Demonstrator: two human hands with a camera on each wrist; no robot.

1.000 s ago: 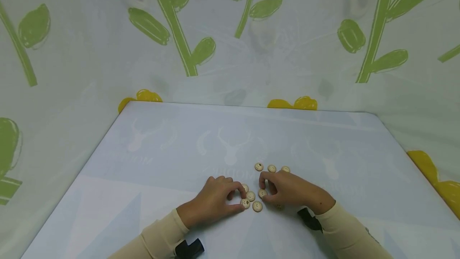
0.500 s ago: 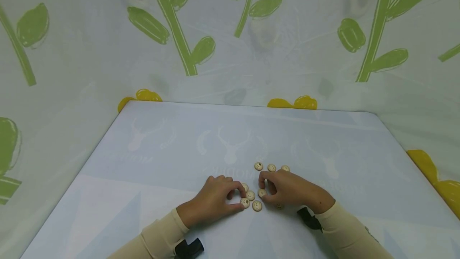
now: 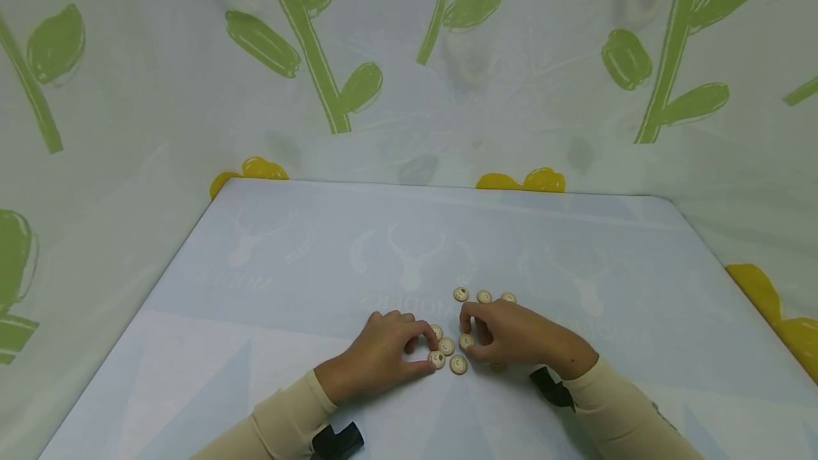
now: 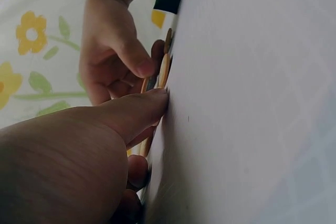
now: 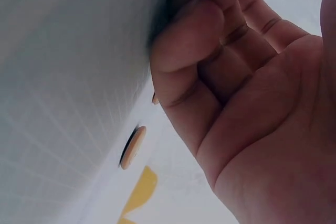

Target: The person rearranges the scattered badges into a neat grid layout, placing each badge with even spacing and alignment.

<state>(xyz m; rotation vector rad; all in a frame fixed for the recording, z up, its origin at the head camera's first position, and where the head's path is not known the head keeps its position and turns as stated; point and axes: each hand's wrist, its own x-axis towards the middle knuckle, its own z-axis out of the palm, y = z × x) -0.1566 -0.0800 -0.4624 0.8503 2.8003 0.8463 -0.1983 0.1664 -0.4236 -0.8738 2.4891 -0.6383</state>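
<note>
Small round wooden buttons with dark marks lie flat on the table. In the head view my left hand [image 3: 382, 355] curls its thumb and index finger at the left edge of a cluster. The thumb touches the front button [image 3: 437, 359] and the index fingertip is at the back one [image 3: 437, 332]; a middle button [image 3: 446, 346] lies beside them. My right hand [image 3: 520, 336] pinches another button [image 3: 466, 341] between thumb and index finger. The left wrist view shows the left thumb [image 4: 139, 111] low over the table at the buttons' edges. Curled right fingers [image 5: 189, 40] hide their button in the right wrist view.
A row of buttons [image 3: 484, 297] lies behind my right hand. One button [image 3: 458, 365] sits in front between the hands, and another [image 3: 498, 367] is partly under the right hand. The pale table [image 3: 307, 247] ends at a curtain [image 3: 543, 91] with leaf prints.
</note>
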